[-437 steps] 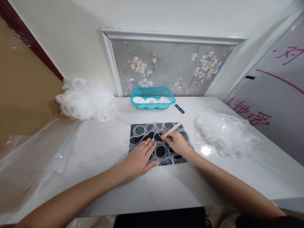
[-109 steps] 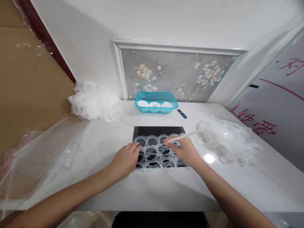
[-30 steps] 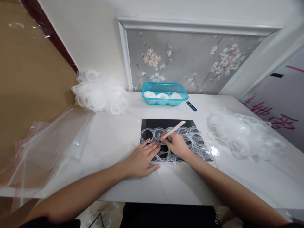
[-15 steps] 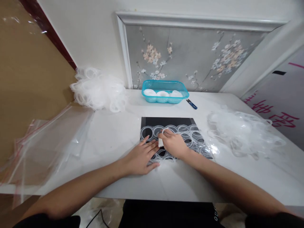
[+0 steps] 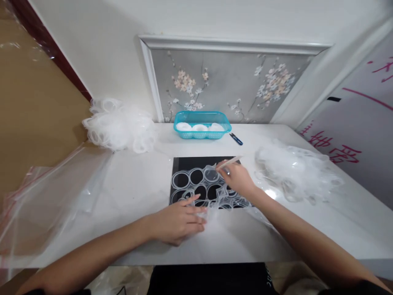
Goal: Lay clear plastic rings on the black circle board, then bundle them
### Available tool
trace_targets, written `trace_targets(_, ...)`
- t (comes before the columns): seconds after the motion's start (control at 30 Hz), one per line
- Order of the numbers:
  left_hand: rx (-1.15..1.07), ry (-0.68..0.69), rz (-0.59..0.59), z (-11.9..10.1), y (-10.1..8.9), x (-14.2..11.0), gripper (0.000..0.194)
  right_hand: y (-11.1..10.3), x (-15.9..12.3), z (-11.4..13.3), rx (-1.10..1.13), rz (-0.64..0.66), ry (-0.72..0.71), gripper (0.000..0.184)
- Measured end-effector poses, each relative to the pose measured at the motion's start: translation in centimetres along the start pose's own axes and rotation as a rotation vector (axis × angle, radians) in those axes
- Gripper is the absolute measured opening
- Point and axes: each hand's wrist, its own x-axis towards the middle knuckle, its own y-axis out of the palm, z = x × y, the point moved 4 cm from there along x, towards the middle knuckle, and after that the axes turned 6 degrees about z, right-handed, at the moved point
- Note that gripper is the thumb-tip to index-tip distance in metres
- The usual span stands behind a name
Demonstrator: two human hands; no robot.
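"Ringed film (image 5: 220,192) is lying across the black mat (image 5: 196,163), leaving a bare dark strip showing along the far edge."

"Is all of it staying within the mat?"

"Not quite; on the near side, some translucent film is trailing over onto the counter (image 5: 132,176)."

"And what is the right hand (image 5: 238,176) doing?"

"It is working at the film's far side, toward the mat's right, its fingers pinching a pale flat stick (image 5: 230,161) that is pointing away and to the right."

"Is the left hand (image 5: 176,219) gripping anything?"

"It is resting back-up near the film's near edge, its fingers reaching rightward and spreading a little apart (whether the lower ones are pressing on film, I cannot tell)."

"What is surrounding them?"

"A teal basket (image 5: 202,135) is standing beyond the mat, holding white round pieces (image 5: 200,128), and blue-handled snips (image 5: 236,139) are lying just right of it. One heap of clear loops (image 5: 294,172) is sitting at the right; a second pile of loops (image 5: 119,127) is sitting at the back left, near a brown panel (image 5: 37,123). Red-edged plastic bags (image 5: 58,196) are lying at the left."
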Motion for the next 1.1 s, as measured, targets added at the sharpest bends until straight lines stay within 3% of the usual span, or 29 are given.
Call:
trace_targets(0.1, 0.11, -0.048, -0.039, -0.4, -0.6, 1.0, 0.035, 1.9, -0.3, -0.2, 0.149, 0.086, 0.041, 0.014)
trace_targets(0.2, 0.297, -0.296, -0.078, 0.6, -1.1, 2.5, 0.034, 2.7, -0.4, -0.6, 0.255, 0.096, 0.076, 0.011)
trace_targets(0.3, 0.44, -0.464, -0.026, 1.7, -0.7, 4.2, 0.039, 3.0, -0.7, -0.8, 0.294, 0.072, 0.086, 0.011)
trace_targets(0.5, 0.474, -0.501, 0.078, 2.9, 1.2, 5.9, 0.047, 3.1, -0.7, -0.9, 0.294, 0.052, 0.077, 0.011)
trace_targets(0.67, 0.42, -0.514, 0.091, 3.1, 1.3, 5.8, 0.051, 3.5, -1.4, -0.8, 0.205, 0.056, 0.072, 0.012)
trace_targets(0.8, 0.352, -0.51, 0.127, 3.2, 0.8, 5.7, 0.056, 3.9, -1.5, 0.5, -0.064, 0.116, -0.109, 0.022)
trace_targets(0.87, 0.323, -0.504, 0.15, 3.3, 0.6, 5.6, 0.059, 2.8, -0.2, 0.6, -0.18, 0.123, -0.16, 0.028)
trace_targets(0.9, 0.314, -0.501, 0.158, 3.4, 0.5, 5.6, 0.06, 1.5, 0.9, 0.2, -0.209, 0.069, -0.119, 0.029)
trace_targets(0.93, 0.307, -0.498, 0.161, 3.5, 0.5, 5.5, 0.062, -0.1, 1.9, -0.5, -0.22, -0.02, -0.041, 0.03)
trace_targets(1.0, 0.292, -0.491, 0.161, 3.6, 0.5, 5.4, 0.063, -3.9, 3.3, -2.4, -0.176, -0.316, 0.166, 0.028)
trace_targets(1.03, 0.284, -0.489, 0.159, 3.7, 0.4, 5.4, 0.063, -5.1, 3.7, -2.9, -0.144, -0.369, 0.164, 0.027)
trace_targets(1.1, 0.272, -0.485, 0.152, 3.8, 0.4, 5.4, 0.062, -6.0, 3.5, -3.5, -0.033, -0.351, 0.143, 0.024)
